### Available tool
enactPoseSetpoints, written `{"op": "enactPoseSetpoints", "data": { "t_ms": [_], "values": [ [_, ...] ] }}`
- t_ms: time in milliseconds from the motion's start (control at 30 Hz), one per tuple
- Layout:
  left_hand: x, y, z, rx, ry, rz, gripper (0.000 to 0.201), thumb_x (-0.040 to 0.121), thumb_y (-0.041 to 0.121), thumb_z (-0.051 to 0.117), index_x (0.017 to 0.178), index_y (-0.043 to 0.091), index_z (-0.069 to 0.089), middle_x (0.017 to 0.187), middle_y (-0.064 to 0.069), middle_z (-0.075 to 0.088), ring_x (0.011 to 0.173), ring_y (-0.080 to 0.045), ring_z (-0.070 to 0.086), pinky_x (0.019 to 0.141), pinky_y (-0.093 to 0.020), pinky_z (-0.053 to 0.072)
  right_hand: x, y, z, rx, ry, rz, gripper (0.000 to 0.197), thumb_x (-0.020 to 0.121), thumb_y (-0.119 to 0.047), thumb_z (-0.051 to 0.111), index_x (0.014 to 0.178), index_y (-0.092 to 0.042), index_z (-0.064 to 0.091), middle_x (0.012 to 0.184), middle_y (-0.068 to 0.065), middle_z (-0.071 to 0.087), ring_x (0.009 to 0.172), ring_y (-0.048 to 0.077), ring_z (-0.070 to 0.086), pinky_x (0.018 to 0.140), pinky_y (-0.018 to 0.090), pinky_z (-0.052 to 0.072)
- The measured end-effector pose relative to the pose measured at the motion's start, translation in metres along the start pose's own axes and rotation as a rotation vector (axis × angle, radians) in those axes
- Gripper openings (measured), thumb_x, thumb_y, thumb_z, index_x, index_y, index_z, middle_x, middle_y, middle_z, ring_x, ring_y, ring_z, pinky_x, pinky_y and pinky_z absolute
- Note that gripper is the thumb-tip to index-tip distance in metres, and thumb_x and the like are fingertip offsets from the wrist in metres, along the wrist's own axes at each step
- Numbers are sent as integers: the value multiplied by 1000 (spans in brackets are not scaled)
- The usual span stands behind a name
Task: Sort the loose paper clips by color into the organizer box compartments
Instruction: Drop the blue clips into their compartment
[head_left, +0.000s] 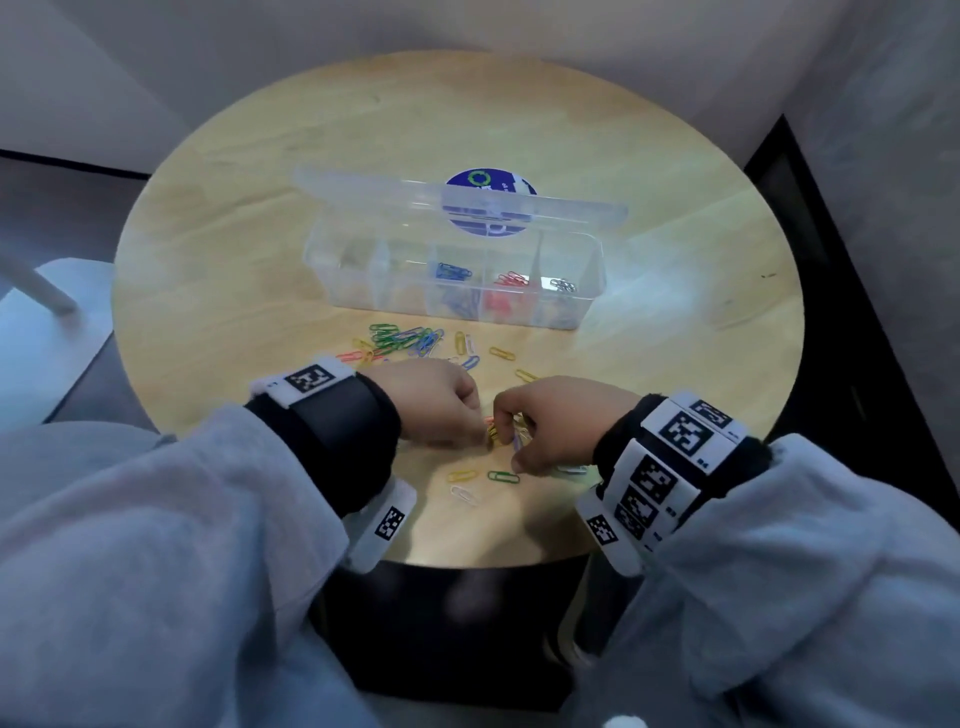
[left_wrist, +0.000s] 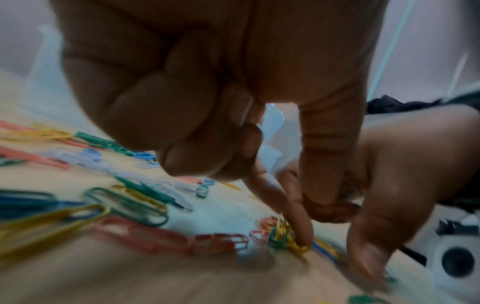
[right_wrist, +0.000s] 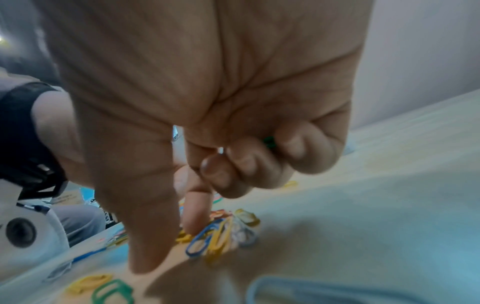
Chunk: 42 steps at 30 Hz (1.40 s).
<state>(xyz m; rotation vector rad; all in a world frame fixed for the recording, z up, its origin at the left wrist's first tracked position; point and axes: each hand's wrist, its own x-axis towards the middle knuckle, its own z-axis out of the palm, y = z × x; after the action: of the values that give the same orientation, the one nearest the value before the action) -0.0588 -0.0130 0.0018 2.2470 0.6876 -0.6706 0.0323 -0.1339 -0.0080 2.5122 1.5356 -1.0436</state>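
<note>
The clear organizer box (head_left: 363, 296) stands open mid-table, with blue clips (head_left: 453, 273), red clips (head_left: 511, 279) and silver clips (head_left: 563, 285) in separate compartments. Loose mixed clips (head_left: 405, 338) lie in front of it. Both hands meet over a small tangled clump (head_left: 496, 435) near the table's front. My left hand (head_left: 457, 410) has its fingers curled into the palm (left_wrist: 182, 102), thumb pointing down beside the clump (left_wrist: 283, 236); nothing shows in its fist. My right hand (head_left: 524, 415) holds a green clip (right_wrist: 269, 142) in its curled outer fingers, its index fingertip on the clump (right_wrist: 221, 234).
The box lid (head_left: 363, 187) leans back behind the box, a blue sticker showing through it. A yellow clip (head_left: 462, 475), a green clip (head_left: 503, 476) and a white clip (head_left: 464, 495) lie near the round table's front edge. A white seat (head_left: 52, 322) stands at the left.
</note>
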Motion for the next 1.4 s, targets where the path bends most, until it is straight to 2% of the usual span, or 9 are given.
{"op": "enactPoseSetpoints", "data": {
  "t_ms": [167, 400, 533, 633, 833, 967, 1067, 1167, 1400],
  "values": [
    [4, 6, 9, 204, 100, -8, 19, 72, 38, 74, 82, 25, 62, 64, 9, 50, 59, -3, 45, 51, -20, 30, -5, -2, -3, 22, -34, -62, 17, 77, -26, 71, 80, -23, 55, 63, -9, 45, 57, 5, 42, 51, 24, 32],
    [9, 11, 12, 296, 98, 8, 13, 76, 30, 72, 78, 24, 60, 64, 9, 50, 73, -13, 51, 49, -18, 30, 0, -11, 7, -140, -63, -70, 23, 82, -25, 66, 65, -23, 50, 72, -5, 52, 76, 18, 50, 51, 23, 31],
    [11, 7, 10, 274, 76, 1, 12, 76, 30, 72, 76, 22, 63, 66, 7, 56, 66, -13, 53, 52, -18, 33, 0, -13, 8, -152, -40, -53, 18, 80, -15, 58, 67, -24, 50, 77, -4, 54, 76, 19, 50, 56, 25, 37],
    [9, 1, 1, 144, 70, -11, 9, 75, 24, 72, 72, 19, 66, 61, 3, 61, 55, -12, 54, 54, -18, 40, -1, -10, 7, -140, -37, -30, 16, 77, -12, 55, 65, -23, 52, 68, -7, 51, 71, 17, 51, 54, 24, 38],
    [6, -9, -19, -52, 104, 37, 17, 73, 28, 76, 67, 21, 61, 65, 9, 60, 64, -10, 51, 64, -24, 39, -1, -3, 1, -48, -84, -5, 10, 74, -12, 59, 67, -20, 57, 66, -4, 55, 62, 13, 49, 53, 22, 39],
    [4, -10, -22, -241, 48, 56, 22, 77, 15, 74, 65, 17, 56, 47, 13, 54, 49, -9, 40, 50, -21, 32, -6, 10, -11, 136, 11, 27, 9, 73, -14, 63, 67, -18, 57, 65, -5, 53, 62, 13, 48, 57, 24, 42],
    [3, -11, -23, -476, 19, 72, 27, 78, 1, 68, 62, 14, 51, 55, -1, 50, 49, -14, 35, 46, -21, 27, -9, 22, -22, 314, 59, 56, 13, 76, -14, 64, 66, -17, 56, 60, -7, 55, 55, 9, 51, 58, 21, 43],
    [4, -10, -27, -748, 35, 64, 27, 83, -10, 55, 68, 13, 50, 51, -2, 51, 45, -10, 39, 40, -16, 28, -8, 29, -25, 502, 85, 71, 20, 78, -6, 62, 64, -17, 52, 60, -4, 59, 51, 8, 53, 56, 20, 44],
    [-3, -17, -52, -1113, 41, 4, 26, 88, 3, 39, 85, 10, 64, 58, 1, 44, 38, -2, 38, 36, -9, 34, -2, 32, -26, 929, 49, 74, 32, 85, 9, 44, 80, -15, 65, 65, 3, 50, 56, 14, 48, 50, 19, 45]
  ]
}}
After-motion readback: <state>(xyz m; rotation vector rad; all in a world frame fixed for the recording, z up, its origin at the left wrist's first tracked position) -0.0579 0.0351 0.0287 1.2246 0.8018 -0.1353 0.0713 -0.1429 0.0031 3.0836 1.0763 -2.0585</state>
